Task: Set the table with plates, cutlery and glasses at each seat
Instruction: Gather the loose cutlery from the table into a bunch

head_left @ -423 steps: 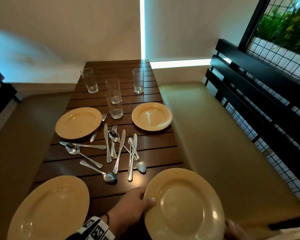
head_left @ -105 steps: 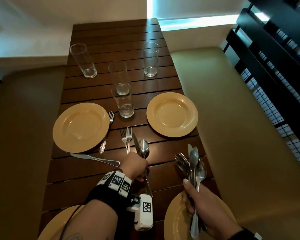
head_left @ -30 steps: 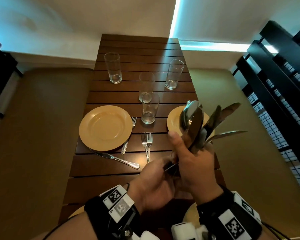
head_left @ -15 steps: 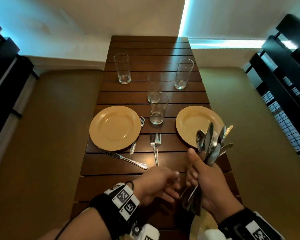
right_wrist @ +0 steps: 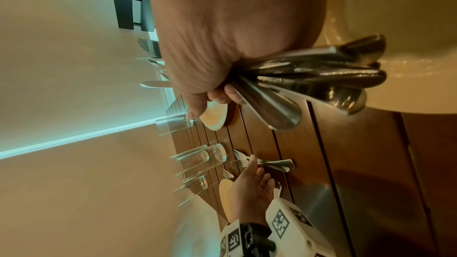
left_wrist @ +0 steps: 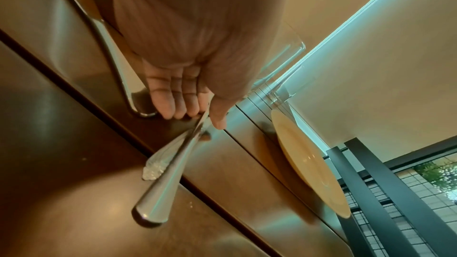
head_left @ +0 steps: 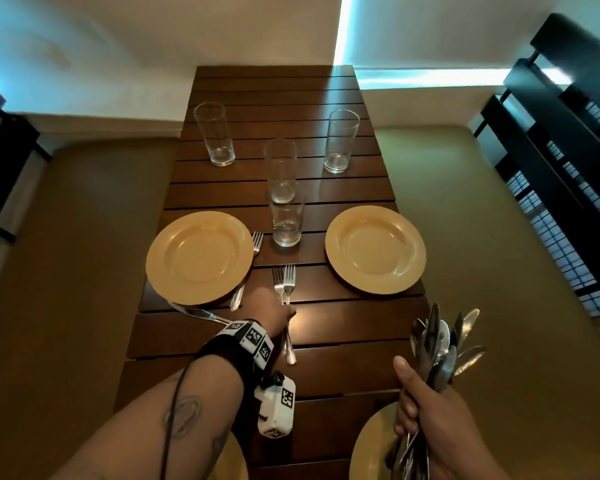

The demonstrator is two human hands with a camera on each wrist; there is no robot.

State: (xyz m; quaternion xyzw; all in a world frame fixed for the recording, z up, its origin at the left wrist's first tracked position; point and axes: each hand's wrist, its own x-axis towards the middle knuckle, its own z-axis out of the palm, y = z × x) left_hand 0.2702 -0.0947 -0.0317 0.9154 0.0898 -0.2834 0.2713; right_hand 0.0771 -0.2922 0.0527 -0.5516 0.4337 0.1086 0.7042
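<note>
The left hand [head_left: 269, 308] pinches two forks [left_wrist: 173, 155] mid-table, between the far plates [head_left: 375, 249], thumb against fingertips, presumably to collect them. The right hand [head_left: 430, 410] is curled round a cutlery bundle [head_left: 440, 344] (spoons and knives) above the table's near edge. Half a second ago both hands met at that bundle; now the left has reached out.

Centre lane: two glasses [head_left: 284, 202] in line, then paired forks [head_left: 284, 282] under the left hand [head_left: 269, 311].
Flanks: far plates [head_left: 375, 249] near both edges.
Open boards: between forks and right plate.
</note>
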